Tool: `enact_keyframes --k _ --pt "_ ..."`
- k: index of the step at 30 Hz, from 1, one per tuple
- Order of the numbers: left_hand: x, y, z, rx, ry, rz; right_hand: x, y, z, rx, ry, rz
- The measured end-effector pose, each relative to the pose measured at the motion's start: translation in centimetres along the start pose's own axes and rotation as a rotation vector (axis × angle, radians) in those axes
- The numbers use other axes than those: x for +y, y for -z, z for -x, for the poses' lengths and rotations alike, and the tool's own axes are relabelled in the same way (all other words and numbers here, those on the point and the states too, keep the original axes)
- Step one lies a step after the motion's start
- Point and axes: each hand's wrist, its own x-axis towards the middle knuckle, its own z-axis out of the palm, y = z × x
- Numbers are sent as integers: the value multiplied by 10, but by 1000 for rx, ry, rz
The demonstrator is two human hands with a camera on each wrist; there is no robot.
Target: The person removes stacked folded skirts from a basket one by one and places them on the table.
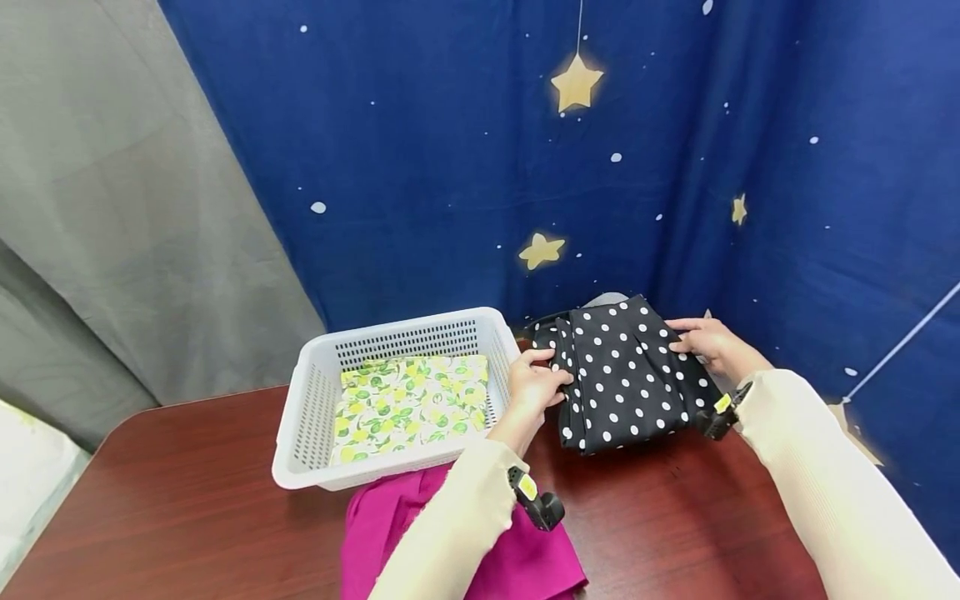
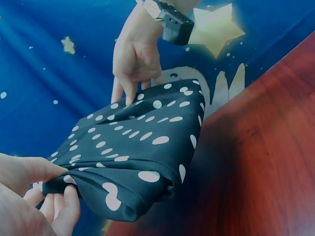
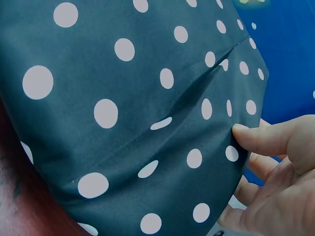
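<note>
A folded black cloth with white polka dots [image 1: 626,375] is held between both hands, tilted up over the table's right side. My left hand [image 1: 534,387] pinches its left edge, thumb on top and fingers beneath, as the left wrist view shows at the folded layers [image 2: 123,172]. On the opposite edge my right hand [image 1: 712,343] grips the cloth, its thumb [image 3: 261,139] pressing the dotted face and the other fingers behind. To the left stands a white plastic basket [image 1: 306,417] with a folded lemon-print cloth [image 1: 412,404] lying flat in it.
A magenta cloth [image 1: 525,550] lies on the brown table [image 1: 210,500] in front of the basket, partly under my left forearm. Behind the table hangs a blue star-patterned curtain [image 1: 450,167], with a grey curtain [image 1: 135,183] at the left.
</note>
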Motion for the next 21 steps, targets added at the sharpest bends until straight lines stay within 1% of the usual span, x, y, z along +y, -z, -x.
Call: enact_keyframes --k 4,8,11,16,21 --pt "-4 -10 2 8 -8 -16 9 5 -1 14 13 -74" --pt "-13 -17 5 14 -2 -18 19 7 0 22 0 -84" --pt "-22 -22 8 8 -15 -27 26 8 1 28 -15 -93" --pt "-33 -30 14 -17 -36 -63 40 11 4 6 -18 -130" --pt "-45 -34 17 -29 -47 -112 53 11 6 -17 -34 -186"
